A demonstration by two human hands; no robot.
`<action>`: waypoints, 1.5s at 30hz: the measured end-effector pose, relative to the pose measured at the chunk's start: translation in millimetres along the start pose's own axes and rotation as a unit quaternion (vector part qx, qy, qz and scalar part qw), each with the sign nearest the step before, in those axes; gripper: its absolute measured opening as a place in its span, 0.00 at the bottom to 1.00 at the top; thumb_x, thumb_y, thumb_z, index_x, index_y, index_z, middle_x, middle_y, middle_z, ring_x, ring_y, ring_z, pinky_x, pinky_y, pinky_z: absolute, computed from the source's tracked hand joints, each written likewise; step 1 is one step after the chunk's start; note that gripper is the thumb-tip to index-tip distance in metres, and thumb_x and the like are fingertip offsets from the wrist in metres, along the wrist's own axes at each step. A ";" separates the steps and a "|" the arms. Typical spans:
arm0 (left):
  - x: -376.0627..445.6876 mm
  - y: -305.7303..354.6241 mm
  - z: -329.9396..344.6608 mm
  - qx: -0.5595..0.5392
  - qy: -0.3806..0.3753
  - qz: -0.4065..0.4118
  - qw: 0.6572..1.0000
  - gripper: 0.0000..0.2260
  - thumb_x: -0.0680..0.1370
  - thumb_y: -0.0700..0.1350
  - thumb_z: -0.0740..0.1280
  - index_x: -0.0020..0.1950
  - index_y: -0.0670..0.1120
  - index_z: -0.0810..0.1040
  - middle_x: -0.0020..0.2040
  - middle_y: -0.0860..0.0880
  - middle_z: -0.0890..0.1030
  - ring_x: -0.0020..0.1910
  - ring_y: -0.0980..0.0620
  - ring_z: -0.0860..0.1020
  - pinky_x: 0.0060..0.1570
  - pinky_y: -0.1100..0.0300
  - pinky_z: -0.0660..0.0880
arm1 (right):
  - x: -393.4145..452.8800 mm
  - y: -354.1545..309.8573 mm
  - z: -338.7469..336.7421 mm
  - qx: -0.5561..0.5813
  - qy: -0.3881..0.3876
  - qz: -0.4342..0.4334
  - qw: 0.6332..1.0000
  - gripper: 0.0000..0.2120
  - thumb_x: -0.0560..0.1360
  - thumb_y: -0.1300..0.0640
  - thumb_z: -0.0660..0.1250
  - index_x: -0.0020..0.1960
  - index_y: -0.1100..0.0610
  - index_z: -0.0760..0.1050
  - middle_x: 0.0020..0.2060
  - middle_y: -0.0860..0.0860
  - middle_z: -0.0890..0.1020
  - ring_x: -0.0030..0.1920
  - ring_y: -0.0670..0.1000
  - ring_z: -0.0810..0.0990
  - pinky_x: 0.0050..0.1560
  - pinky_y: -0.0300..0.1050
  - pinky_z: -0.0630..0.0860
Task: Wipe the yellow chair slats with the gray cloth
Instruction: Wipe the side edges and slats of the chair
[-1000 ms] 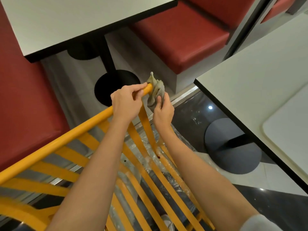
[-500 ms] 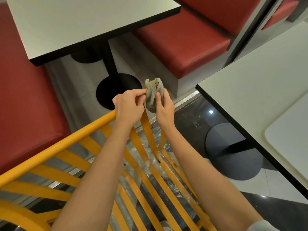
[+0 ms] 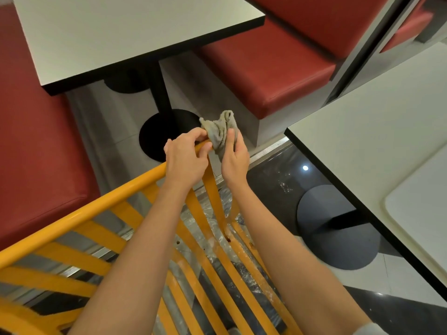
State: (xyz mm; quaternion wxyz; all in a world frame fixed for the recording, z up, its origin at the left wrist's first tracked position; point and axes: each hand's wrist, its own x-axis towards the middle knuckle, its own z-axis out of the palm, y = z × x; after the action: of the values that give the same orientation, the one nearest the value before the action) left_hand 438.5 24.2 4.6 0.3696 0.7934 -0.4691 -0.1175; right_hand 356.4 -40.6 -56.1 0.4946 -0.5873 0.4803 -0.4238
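- Head view, looking down: a yellow chair (image 3: pixel 135 240) fills the near left, its top rail (image 3: pixel 101 204) running from the near left up to the middle of the scene, with flat slats (image 3: pixel 212 269) fanning back toward the viewer
- A gray cloth (image 3: pixel 219 131) sits bunched at the far end of the rail, just right of it and rising above both hands
- The right hand (image 3: pixel 235 159) grips the cloth from the right, fingers curled round its lower folds, thumb pressed on the front
- The left hand (image 3: pixel 186 157) is curled over the rail end, and its fingertips pinch the cloth's left edge, so both hands touch the cloth
- Judging by its crumpled folds, the cloth is soft, light and limp; it will not hold a shape, so it is best taken as a wad in the palm or wrapped round a slat
- The chair looks stiff and smooth, probably painted metal; the rail seems the steadiest place to hold
- The slats lie nearer than the cloth, below the wrists, with pale specks on some
- Around: red benches (image 3: pixel 263 76) far and left, white tables (image 3: pixel 121 32) far and right
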 end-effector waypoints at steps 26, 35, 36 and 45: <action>0.3 0.0 -5.3 -0.001 0.002 0.011 1.000 0.04 0.78 0.44 0.69 0.52 0.50 0.80 0.48 0.55 0.78 0.51 0.56 0.71 0.58 0.49 0.73 | 14.6 33.0 -48.8 0.027 0.104 0.176 0.978 0.24 0.83 0.45 0.60 0.32 0.56 0.71 0.27 0.48 0.70 0.29 0.45 0.69 0.32 0.37 0.69; 1.1 -0.7 -4.7 -0.007 0.000 0.004 1.000 0.04 0.78 0.44 0.69 0.52 0.49 0.80 0.48 0.56 0.77 0.52 0.56 0.71 0.59 0.48 0.73 | 16.1 -21.9 -105.6 0.179 0.090 0.030 0.979 0.08 0.81 0.53 0.66 0.43 0.54 0.76 0.40 0.49 0.78 0.44 0.48 0.79 0.47 0.42 0.79; 1.2 -1.0 -4.2 -0.006 0.001 0.004 1.000 0.04 0.78 0.44 0.69 0.52 0.49 0.80 0.49 0.55 0.77 0.52 0.56 0.71 0.59 0.50 0.73 | 12.7 -22.3 -105.4 0.151 0.067 0.017 0.986 0.07 0.80 0.54 0.67 0.43 0.53 0.76 0.39 0.49 0.78 0.43 0.47 0.78 0.46 0.41 0.78; 1.2 -5.7 -2.6 0.005 0.010 0.026 1.000 0.03 0.78 0.45 0.69 0.51 0.50 0.81 0.49 0.55 0.79 0.51 0.56 0.73 0.53 0.58 0.70 | -23.0 -4.2 -38.0 0.135 -0.087 0.073 0.984 0.13 0.85 0.49 0.55 0.57 0.57 0.73 0.47 0.47 0.79 0.46 0.40 0.80 0.46 0.36 0.77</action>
State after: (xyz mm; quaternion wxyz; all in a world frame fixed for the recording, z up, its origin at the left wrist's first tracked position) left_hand 444.2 26.1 2.6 0.3735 0.7837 -0.4867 -0.0974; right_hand 315.9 -24.3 -46.7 0.6392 -0.5127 0.4155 -0.3950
